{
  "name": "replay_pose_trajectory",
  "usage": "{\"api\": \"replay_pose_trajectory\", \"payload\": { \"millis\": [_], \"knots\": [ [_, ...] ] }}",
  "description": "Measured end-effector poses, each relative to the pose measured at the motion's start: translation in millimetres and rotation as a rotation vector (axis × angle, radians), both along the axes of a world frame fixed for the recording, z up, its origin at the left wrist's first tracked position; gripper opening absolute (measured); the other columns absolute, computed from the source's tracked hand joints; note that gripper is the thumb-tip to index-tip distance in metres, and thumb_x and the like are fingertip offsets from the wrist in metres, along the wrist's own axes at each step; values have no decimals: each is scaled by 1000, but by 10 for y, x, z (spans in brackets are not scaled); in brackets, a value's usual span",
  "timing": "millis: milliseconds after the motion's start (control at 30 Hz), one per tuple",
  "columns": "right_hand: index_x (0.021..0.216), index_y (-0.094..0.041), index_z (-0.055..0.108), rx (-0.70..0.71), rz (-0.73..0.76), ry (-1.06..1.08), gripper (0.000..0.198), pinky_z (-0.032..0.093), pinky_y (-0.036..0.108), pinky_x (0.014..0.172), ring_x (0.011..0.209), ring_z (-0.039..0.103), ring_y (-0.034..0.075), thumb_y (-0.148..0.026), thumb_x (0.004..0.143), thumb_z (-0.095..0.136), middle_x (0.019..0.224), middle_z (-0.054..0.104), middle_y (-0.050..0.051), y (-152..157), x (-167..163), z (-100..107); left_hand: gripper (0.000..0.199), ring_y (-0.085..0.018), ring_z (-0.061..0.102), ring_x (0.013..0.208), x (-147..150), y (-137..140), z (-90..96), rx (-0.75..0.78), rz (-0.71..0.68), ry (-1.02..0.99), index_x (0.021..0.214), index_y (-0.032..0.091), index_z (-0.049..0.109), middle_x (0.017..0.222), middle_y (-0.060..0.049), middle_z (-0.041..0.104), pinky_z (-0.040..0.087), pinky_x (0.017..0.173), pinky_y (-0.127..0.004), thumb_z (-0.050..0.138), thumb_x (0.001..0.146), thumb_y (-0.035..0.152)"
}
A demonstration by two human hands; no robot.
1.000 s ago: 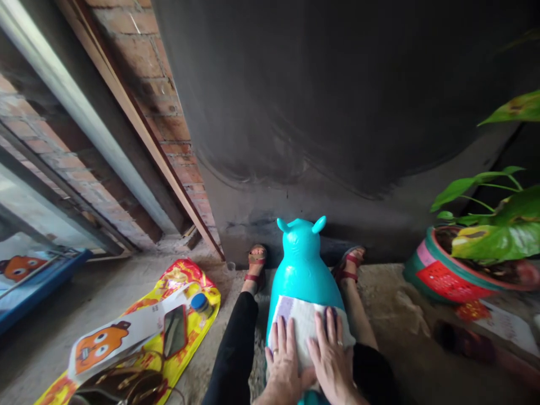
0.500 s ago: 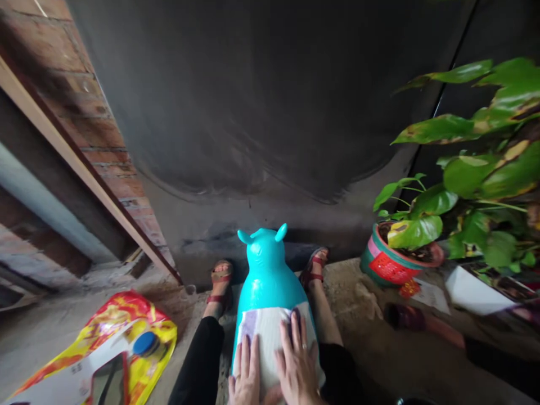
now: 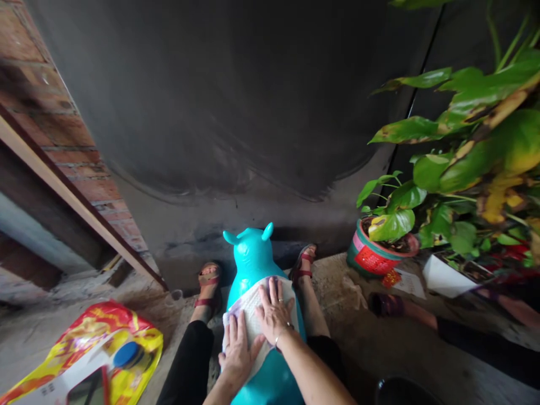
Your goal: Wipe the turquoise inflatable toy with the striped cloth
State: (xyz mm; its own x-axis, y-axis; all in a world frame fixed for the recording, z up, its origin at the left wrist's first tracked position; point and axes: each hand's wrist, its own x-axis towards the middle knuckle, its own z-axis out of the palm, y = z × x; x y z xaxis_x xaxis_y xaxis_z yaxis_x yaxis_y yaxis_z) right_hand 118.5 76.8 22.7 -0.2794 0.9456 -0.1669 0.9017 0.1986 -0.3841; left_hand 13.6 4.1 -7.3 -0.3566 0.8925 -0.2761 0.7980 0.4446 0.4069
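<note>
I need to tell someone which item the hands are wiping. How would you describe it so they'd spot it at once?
Start at the dark wall; on the floor before it, between two sandalled feet, stands a turquoise inflatable animal toy. Left hand and right hand press a white cloth onto it. Only it has two small ears.

The toy's (image 3: pixel 253 264) lower body runs off the frame at six o'clock. The yellow bag (image 3: pixel 84 360) is cropped at seven o'clock. Hands cover much of the cloth (image 3: pixel 253 312).

both palms flat, fingers spread: left hand (image 3: pixel 238 351) nearer the body, right hand (image 3: pixel 274 314) farther forward
</note>
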Motion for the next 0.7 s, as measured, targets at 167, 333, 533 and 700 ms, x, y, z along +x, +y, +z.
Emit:
{"api": "replay_pose_trajectory", "payload": {
  "millis": [167,333,533,700],
  "knots": [
    [146,-41,5,33,-37,10,57,20,70,106,143,-8,29,-50,93,25,155,-12,-4,-826,220,-399,95,-31,2,146,-45,-548,-345,69,-131,-14,148,15,10,158,-11,2,36,104,-60,51,74,59],
    [146,-40,-1,9,-63,17,56,21,71,105,143,-6,29,-49,94,19,155,-12,-4,-975,294,-411,97,-32,0,145,-8,-655,-384,31,-127,-16,147,11,12,158,-13,1,30,109,-58,53,73,58],
    [147,-36,7,-53,80,-14,60,14,78,100,142,-12,32,-44,92,31,154,-18,-2,-33,26,34,81,-30,6,145,28,-89,7,-37,34,-32,148,16,11,159,-12,6,29,109,-59,39,83,55],
    [147,-35,7,2,48,4,59,13,76,103,143,-9,30,-44,93,28,154,-15,-2,-161,18,34,78,-32,7,145,-29,-178,-110,30,22,-58,148,16,12,159,-12,6,32,105,-64,34,84,54]
  ]
}}
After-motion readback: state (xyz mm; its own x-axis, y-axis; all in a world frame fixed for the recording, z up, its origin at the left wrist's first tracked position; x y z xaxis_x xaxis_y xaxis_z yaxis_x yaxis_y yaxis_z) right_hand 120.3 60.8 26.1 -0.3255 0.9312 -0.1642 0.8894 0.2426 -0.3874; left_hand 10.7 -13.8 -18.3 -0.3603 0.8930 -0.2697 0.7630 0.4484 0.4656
